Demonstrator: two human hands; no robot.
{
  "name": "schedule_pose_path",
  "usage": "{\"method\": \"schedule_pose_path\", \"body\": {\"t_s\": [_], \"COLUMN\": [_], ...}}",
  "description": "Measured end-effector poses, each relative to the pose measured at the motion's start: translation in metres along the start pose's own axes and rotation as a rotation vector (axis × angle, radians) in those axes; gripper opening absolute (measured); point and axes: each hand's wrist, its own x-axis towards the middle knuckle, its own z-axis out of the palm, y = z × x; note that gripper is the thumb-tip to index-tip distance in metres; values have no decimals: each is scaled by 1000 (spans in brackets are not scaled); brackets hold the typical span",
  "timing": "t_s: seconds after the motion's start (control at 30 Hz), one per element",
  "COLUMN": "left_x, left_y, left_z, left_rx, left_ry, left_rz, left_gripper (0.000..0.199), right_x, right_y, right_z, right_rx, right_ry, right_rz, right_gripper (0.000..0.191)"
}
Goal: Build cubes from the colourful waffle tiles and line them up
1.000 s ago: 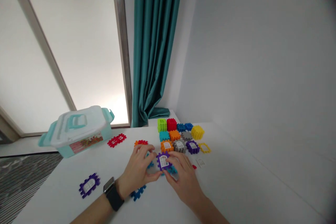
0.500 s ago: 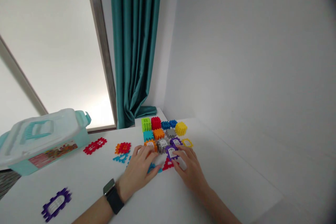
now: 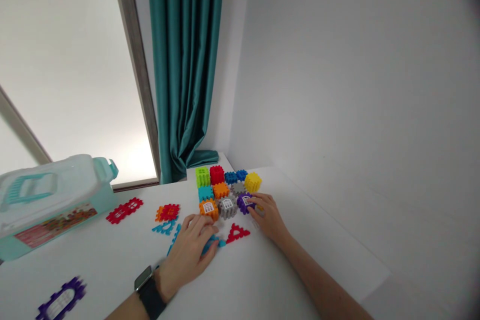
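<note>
My right hand (image 3: 269,217) has its thumb and fingers closed on a purple window block (image 3: 245,203) at the right end of the front row. Left of that block stand a grey window block (image 3: 227,207) and an orange window block (image 3: 208,208). My left hand (image 3: 192,246), with a dark watch on its wrist, lies with fingers apart just in front of the orange block, partly covering blue pieces (image 3: 212,243). A red triangle piece (image 3: 237,233) lies flat between my hands. A yellow piece (image 3: 259,208) is mostly hidden by my right hand.
Behind are lime (image 3: 203,177), red (image 3: 216,174), blue (image 3: 231,177) and yellow blocks (image 3: 253,182). Further left lie red window pieces (image 3: 124,210), a purple piece (image 3: 62,301) and a lidded teal box (image 3: 56,202). A wall (image 3: 337,110) bounds the right side.
The purple window piece in my right hand has moved back onto the other purple piece, and they now overlap as one block. The red triangle is uncovered. My view has shifted slightly right.
</note>
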Motion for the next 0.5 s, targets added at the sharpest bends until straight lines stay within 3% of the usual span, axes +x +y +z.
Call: {"method": "schedule_pose_path", "body": {"t_s": [0.5], "left_x": [0], "left_y": [-2], "left_z": [2], "left_rx": [-11], "left_ry": [-15], "left_rz": [4], "left_gripper": [19], "right_x": [-1], "right_y": [3], "right_z": [5], "right_rx": [-2], "right_ry": [-9], "right_rz": [39], "right_gripper": [18]}}
